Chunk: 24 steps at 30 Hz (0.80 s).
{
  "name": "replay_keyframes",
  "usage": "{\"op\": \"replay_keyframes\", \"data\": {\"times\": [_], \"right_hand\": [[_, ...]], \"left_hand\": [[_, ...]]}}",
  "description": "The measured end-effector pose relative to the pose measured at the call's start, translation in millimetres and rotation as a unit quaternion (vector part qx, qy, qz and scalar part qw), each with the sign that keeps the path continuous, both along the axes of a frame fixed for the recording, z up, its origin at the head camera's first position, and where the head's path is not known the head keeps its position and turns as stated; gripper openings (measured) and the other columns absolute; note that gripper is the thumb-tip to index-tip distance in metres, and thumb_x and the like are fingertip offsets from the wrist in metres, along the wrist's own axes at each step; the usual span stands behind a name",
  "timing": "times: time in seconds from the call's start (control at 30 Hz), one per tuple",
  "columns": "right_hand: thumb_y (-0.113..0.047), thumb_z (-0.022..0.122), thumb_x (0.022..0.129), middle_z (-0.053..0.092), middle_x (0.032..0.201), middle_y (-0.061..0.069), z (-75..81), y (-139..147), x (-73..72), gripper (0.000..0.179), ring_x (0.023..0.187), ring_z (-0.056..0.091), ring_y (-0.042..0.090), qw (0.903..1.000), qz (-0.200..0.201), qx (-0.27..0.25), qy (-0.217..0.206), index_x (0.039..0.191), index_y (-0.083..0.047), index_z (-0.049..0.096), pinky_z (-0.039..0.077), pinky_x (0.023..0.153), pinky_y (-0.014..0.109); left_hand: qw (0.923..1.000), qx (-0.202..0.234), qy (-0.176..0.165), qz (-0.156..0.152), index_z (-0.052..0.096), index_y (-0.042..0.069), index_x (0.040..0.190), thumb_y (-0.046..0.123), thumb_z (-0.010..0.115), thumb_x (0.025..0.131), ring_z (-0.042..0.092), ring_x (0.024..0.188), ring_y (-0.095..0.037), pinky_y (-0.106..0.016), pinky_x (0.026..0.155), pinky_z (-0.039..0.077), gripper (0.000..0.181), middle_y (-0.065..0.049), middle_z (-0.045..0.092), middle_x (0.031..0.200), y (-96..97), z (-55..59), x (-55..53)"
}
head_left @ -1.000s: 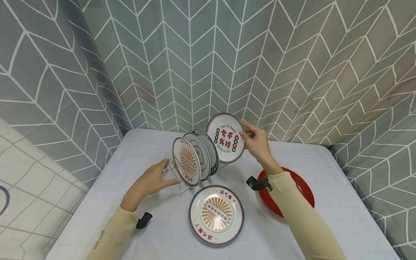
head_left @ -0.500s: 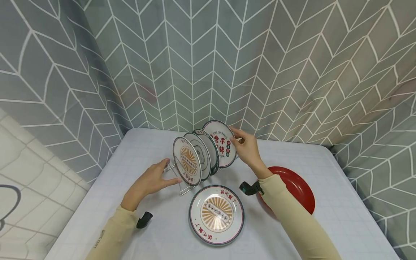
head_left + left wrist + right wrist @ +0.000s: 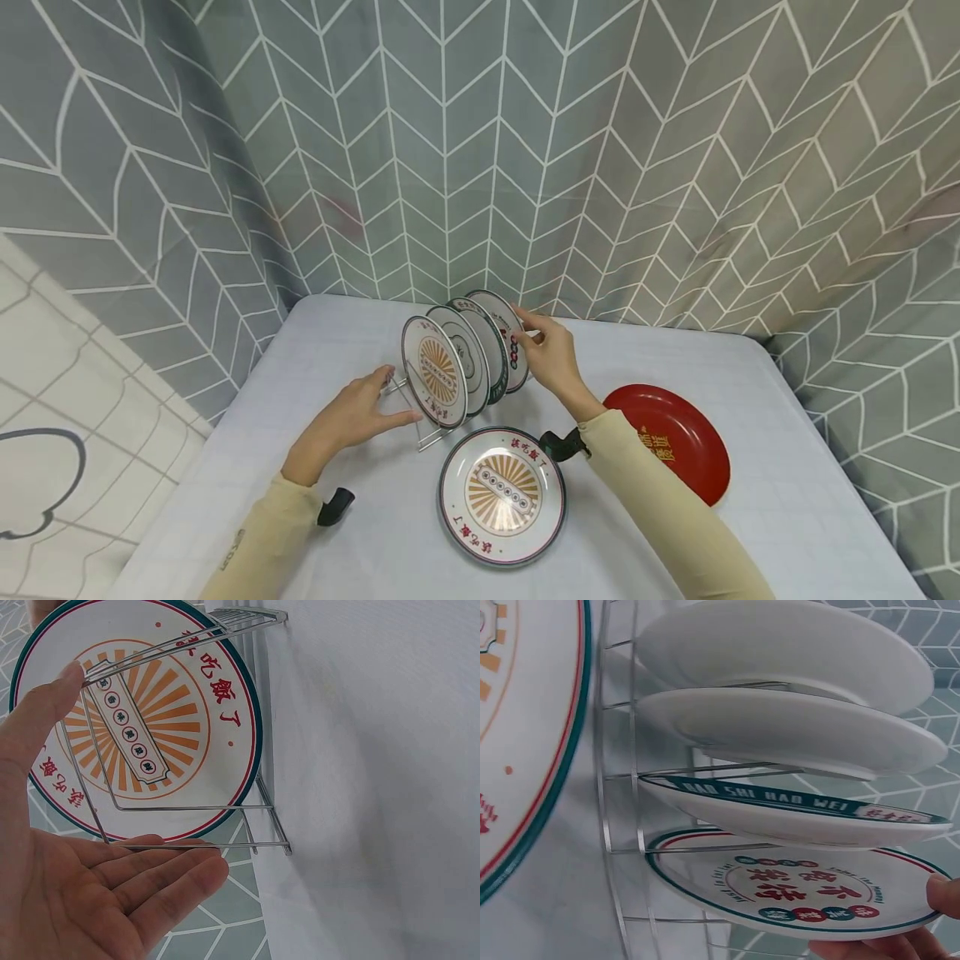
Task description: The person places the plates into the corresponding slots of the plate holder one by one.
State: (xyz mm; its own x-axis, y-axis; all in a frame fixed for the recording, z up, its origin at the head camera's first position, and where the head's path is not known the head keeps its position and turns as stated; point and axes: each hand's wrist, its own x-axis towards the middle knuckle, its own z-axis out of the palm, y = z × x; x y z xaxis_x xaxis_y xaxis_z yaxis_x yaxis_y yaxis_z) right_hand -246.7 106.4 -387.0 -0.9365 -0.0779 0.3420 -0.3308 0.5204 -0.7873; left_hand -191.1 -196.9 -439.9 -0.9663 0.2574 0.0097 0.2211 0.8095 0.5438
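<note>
Near the table's back, a wire plate rack holds several white, dark-rimmed plates on edge. At its left end stands a plate with an orange sunburst. My right hand pinches the rim of the rightmost plate, which bears red characters. That plate is tilted among the wires, next to a green-banded plate. My left hand is at the rack's left end. In the left wrist view, its thumb touches the upper wire, and the fairly straight fingers lie along the lower wire.
A sunburst plate lies flat in front of the rack. To the right, a red oval plate with gold characters is partly under my right sleeve. A patterned grey curtain hangs behind the white-covered table.
My right hand has moved left and down, bringing the red-lettered plate into line with the others at the rack's right end. More of the red plate shows. My left hand stays put.
</note>
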Motion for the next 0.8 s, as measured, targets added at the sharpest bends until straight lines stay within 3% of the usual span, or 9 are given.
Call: {"op": "replay_keyframes", "data": {"times": [0.53, 0.63, 0.8], "right_hand": [[-0.009, 0.064, 0.094, 0.066, 0.114, 0.02, -6.3, -2.3, -2.9, 0.04, 0.073, 0.065, 0.027, 0.9999, -0.004, 0.002, -0.01, 0.134, -0.016, 0.062, 0.047, 0.052, 0.021], [-0.01, 0.064, 0.095, 0.066, 0.116, 0.021, -6.2, -0.8, -2.3, 0.042, 0.079, 0.067, 0.029, 0.9999, 0.003, 0.013, -0.006, 0.136, -0.016, 0.06, 0.05, 0.056, 0.026], [-0.011, 0.067, 0.093, 0.065, 0.12, 0.02, -4.4, 4.8, 6.7, 0.044, 0.101, 0.067, 0.037, 0.999, 0.004, 0.01, 0.043, 0.136, -0.008, 0.058, 0.059, 0.077, 0.046]], "left_hand": [[1.0, -0.006, -0.006, 0.003, 0.031, -0.011, 0.146, 0.058, 0.072, 0.08, 0.05, 0.13, -0.043, -0.056, 0.108, 0.041, 0.104, -0.031, 0.046, 0.144, 2.8, 1.8, -1.2], [1.0, -0.004, -0.005, 0.003, 0.031, -0.012, 0.146, 0.057, 0.073, 0.08, 0.049, 0.13, -0.044, -0.056, 0.108, 0.041, 0.104, -0.031, 0.046, 0.144, 3.1, 0.9, -0.7], [0.9999, 0.003, -0.011, 0.001, 0.03, -0.01, 0.147, 0.061, 0.072, 0.079, 0.049, 0.131, -0.043, -0.056, 0.108, 0.041, 0.107, -0.029, 0.046, 0.144, 1.3, 1.1, 1.0]]}}
